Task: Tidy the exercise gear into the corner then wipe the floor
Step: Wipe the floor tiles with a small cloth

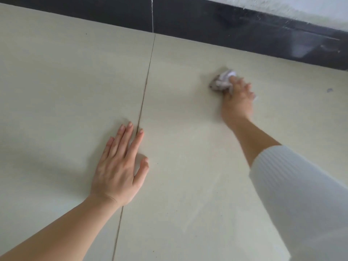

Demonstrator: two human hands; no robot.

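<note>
Grey-white rag (223, 80), soft, light, crumpled, sat on the floor (75, 76) near the dark skirting (207, 21). My right grip (238, 97) held it bunched from above. Left grip (117, 166) lay flat, fingers straight, on tile. Likely slides easily.

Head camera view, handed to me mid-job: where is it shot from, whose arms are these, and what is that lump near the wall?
No machine here: a person wears one camera on the head, looking down at their own bare hands. The left hand lies flat, fingers straight, on the pale tiled floor, over a grout line. The right hand, its arm in a white sleeve, grips a crumpled cloth against the floor near the dark baseboard.
</note>
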